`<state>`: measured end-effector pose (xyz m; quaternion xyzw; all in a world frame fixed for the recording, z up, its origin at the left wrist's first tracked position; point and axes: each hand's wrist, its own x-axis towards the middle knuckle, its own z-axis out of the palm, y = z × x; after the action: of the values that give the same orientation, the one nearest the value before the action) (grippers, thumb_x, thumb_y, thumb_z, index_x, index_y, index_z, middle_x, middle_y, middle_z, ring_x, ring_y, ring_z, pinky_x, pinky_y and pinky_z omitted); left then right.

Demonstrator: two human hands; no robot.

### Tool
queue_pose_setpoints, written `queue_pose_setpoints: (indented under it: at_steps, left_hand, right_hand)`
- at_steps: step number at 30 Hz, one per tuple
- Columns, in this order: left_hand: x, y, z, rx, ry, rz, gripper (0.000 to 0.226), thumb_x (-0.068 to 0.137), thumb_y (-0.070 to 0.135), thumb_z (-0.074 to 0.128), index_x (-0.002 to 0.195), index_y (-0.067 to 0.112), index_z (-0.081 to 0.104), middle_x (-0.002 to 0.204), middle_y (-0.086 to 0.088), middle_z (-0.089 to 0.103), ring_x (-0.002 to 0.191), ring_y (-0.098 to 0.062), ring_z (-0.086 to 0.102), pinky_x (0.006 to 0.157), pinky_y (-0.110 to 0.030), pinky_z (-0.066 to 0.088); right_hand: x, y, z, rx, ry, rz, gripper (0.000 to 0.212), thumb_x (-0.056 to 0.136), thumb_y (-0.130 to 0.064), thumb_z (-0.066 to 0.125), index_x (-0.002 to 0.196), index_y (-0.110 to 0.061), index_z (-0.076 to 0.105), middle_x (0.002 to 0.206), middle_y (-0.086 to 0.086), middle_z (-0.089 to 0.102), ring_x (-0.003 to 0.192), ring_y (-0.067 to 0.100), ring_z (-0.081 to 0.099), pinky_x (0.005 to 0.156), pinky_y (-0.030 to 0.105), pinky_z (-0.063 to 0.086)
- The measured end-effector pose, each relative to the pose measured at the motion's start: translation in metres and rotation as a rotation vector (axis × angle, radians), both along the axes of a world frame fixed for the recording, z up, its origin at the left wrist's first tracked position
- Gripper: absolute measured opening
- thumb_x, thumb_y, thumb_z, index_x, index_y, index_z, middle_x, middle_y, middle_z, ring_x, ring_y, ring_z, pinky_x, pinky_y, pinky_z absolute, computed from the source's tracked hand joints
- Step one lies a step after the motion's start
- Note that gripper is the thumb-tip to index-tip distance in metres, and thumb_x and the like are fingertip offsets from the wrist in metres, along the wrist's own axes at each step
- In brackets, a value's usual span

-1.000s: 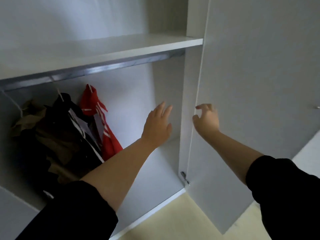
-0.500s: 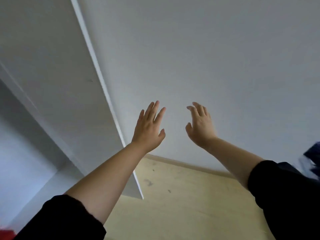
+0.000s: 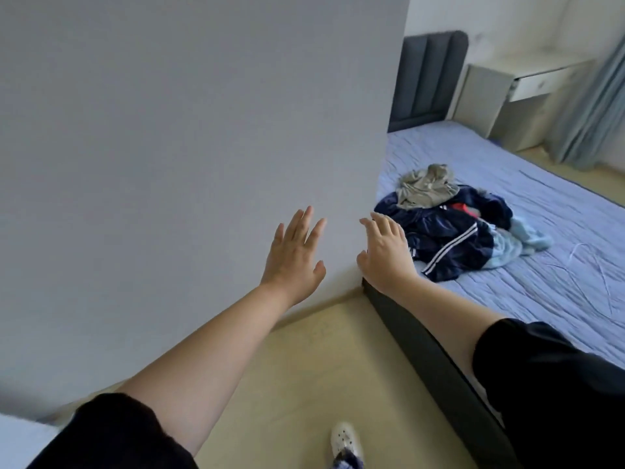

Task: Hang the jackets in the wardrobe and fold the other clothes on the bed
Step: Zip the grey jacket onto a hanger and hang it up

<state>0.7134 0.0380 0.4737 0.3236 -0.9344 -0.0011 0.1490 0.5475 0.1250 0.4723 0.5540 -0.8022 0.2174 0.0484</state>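
A heap of clothes lies on the blue bed (image 3: 558, 292): a navy jacket with white stripes (image 3: 449, 242), an olive garment (image 3: 426, 186) on top and a light blue piece (image 3: 517, 245) at the right. My left hand (image 3: 294, 255) is stretched out with straight fingers in front of the grey wardrobe side panel (image 3: 186, 147). My right hand (image 3: 385, 252) reaches forward beside it, fingers relaxed, holding nothing, just left of the clothes heap. The wardrobe's inside is out of view.
The bed's dark frame edge (image 3: 422, 340) runs diagonally under my right forearm. A dark padded headboard (image 3: 426, 79), a white bedside desk (image 3: 507, 93) and a blue curtain (image 3: 592, 106) stand at the back. Beige floor (image 3: 321, 367) lies below, with my white shoe (image 3: 345, 441).
My view has swung right, away from the open wardrobe with its hanging jackets, past the door, to the bed. Both hands stayed raised and empty; the right one's fingers uncurled.
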Motion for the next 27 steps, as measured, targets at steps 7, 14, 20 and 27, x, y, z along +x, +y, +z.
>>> queue_pose_setpoints:
  at_steps: [7,14,20,27]
  left_hand:
    - [-0.18,-0.062,-0.038,0.108,-0.052,-0.141,0.074,0.092,0.029,0.049,0.152,0.019,0.008,0.16,-0.006,-0.007,0.147,-0.022,-0.005,0.117,-0.043,0.0]
    - [-0.335,-0.076,-0.055,0.209,-0.128,-0.266,0.072,0.093,0.035,0.045,0.152,0.018,0.007,0.16,-0.008,-0.008,0.147,-0.024,-0.005,0.117,-0.046,0.008]
    - [-0.439,-0.074,-0.069,0.261,-0.13,-0.329,0.072,0.094,0.038,0.044,0.152,0.018,0.006,0.16,-0.008,-0.007,0.147,-0.024,-0.004,0.116,-0.049,0.006]
    - [-0.547,-0.106,-0.124,0.387,-0.127,-0.184,0.072,0.093,0.037,0.046,0.152,0.017,0.009,0.16,-0.01,-0.001,0.147,-0.024,0.003,0.117,-0.048,0.015]
  right_hand:
    - [-0.156,-0.028,-0.023,0.17,-0.028,-0.217,0.063,0.085,-0.015,0.053,0.144,-0.01,0.03,0.152,0.011,0.025,0.141,0.027,0.018,0.117,0.039,0.01]
    - [-0.281,-0.011,-0.033,0.198,-0.117,-0.451,0.063,0.083,-0.01,0.052,0.143,-0.009,0.032,0.149,0.009,0.028,0.138,0.027,0.02,0.116,0.04,0.015]
    - [-0.367,-0.003,-0.053,0.217,-0.181,-0.535,0.062,0.083,-0.01,0.052,0.142,-0.009,0.033,0.148,0.01,0.028,0.137,0.03,0.022,0.115,0.039,0.014]
    - [-0.483,-0.058,-0.097,0.234,-0.246,-0.505,0.062,0.086,-0.013,0.05,0.144,-0.01,0.03,0.151,0.011,0.026,0.14,0.028,0.018,0.117,0.039,0.012]
